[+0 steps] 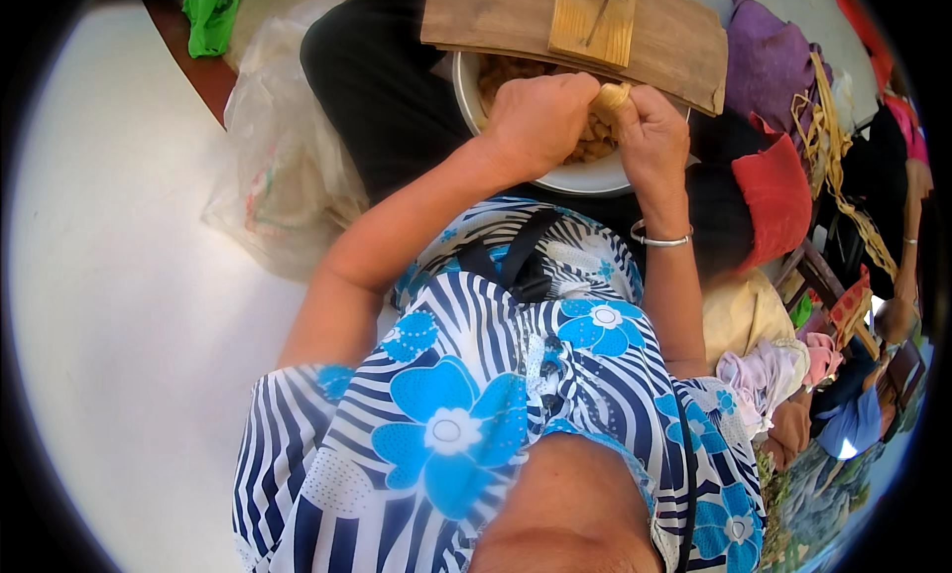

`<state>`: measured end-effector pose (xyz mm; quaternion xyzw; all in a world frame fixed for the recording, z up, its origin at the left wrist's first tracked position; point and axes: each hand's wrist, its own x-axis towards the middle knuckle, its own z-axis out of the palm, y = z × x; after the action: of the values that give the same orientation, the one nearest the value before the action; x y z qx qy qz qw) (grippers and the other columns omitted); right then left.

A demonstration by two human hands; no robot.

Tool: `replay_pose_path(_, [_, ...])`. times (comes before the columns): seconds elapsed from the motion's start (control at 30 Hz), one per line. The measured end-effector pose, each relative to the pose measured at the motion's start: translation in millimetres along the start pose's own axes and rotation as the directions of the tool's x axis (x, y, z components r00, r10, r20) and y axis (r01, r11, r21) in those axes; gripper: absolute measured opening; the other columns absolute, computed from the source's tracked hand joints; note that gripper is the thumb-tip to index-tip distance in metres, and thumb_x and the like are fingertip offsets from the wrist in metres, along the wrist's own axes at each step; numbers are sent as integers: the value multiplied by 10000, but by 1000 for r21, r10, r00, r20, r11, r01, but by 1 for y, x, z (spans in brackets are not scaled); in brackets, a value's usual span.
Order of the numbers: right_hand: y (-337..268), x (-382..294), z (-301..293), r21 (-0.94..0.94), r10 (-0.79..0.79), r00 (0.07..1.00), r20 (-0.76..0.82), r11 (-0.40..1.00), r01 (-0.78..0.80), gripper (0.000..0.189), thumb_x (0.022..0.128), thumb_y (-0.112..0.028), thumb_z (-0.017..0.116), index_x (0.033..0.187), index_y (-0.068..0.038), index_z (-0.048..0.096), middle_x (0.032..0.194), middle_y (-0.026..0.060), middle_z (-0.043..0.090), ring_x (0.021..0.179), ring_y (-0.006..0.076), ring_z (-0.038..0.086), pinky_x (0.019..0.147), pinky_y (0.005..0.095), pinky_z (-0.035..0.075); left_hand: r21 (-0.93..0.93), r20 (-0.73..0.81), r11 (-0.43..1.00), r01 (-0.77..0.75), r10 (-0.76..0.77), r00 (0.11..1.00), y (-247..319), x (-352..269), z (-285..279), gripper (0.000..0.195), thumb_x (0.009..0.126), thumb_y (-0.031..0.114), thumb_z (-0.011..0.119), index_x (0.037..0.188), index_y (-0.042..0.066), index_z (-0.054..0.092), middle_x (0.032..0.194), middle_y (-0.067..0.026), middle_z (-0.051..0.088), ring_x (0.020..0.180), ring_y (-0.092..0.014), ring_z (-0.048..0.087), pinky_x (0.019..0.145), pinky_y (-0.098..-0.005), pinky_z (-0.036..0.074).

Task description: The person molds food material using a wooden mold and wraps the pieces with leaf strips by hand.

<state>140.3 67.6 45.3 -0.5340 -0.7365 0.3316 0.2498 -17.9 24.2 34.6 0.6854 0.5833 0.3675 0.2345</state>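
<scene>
Over a white metal basin [587, 183], my left hand [539, 119] and my right hand [656, 130] are close together. A pale yellow, curled strip [614, 96] of fibrous-looking material bends between my fingertips, both hands gripping it. Brown chopped-looking pieces [595, 138] lie in the basin, partly hidden by my hands. Across the basin's far side rests a wooden board [491, 15]. A smaller, lighter wood block [593, 23] sits on it, with a thin dark metal piece [606, 8] standing up from the block.
To the left is a translucent plastic bag [279, 157] beside my leg. A red cloth [773, 194] covers my right knee area. Long dry yellow strips [825, 142] hang near a purple cloth bundle [770, 52]. Other people sit at the right, one arm [911, 223] visible.
</scene>
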Motion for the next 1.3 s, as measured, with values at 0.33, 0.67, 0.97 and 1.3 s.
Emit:
replay_pose_path(0.33, [18, -26, 25, 748, 215, 742, 635, 73, -660, 351, 944, -262, 577, 1163, 12, 595, 1084, 56, 635, 954, 138, 592, 820, 280, 477, 72, -280, 977, -203, 215, 936, -7, -20, 24, 257, 716, 29, 595, 973, 43, 608, 880, -81, 612, 767, -270, 556, 658, -341, 461])
replay_pose_path(0.67, [21, -29, 27, 599, 145, 972, 187, 767, -230, 146, 861, -13, 590, 983, 29, 656, 1199, 88, 582, 1048, 189, 570, 902, 325, 456, -334, 97, 902, 272, -254, 962, 7, -16, 12, 197, 826, 178, 643, 921, 20, 574, 850, -149, 614, 779, -307, 587, 689, -374, 470])
replay_pose_path(0.97, [-14, -8, 5, 401, -20, 974, -226, 909, 112, 88, 829, -6, 622, 886, 51, 657, 1170, 89, 552, 997, 165, 555, 869, 280, 439, -773, 293, 409, 485, -447, 845, -2, -3, 28, 241, 930, 212, 540, 847, -12, 569, 689, -35, 573, 614, -151, 560, 543, -302, 436])
replay_pose_path(1.3, [14, 19, -25, 696, 170, 982, 77, 696, -175, 405, 958, -330, 551, 1220, -21, 571, 1164, 61, 592, 976, 136, 573, 856, 272, 455, 33, -103, 995, -94, 97, 990, -4, -21, -12, 70, 858, 111, 616, 880, 53, 584, 761, -116, 578, 662, -302, 586, 555, -372, 459])
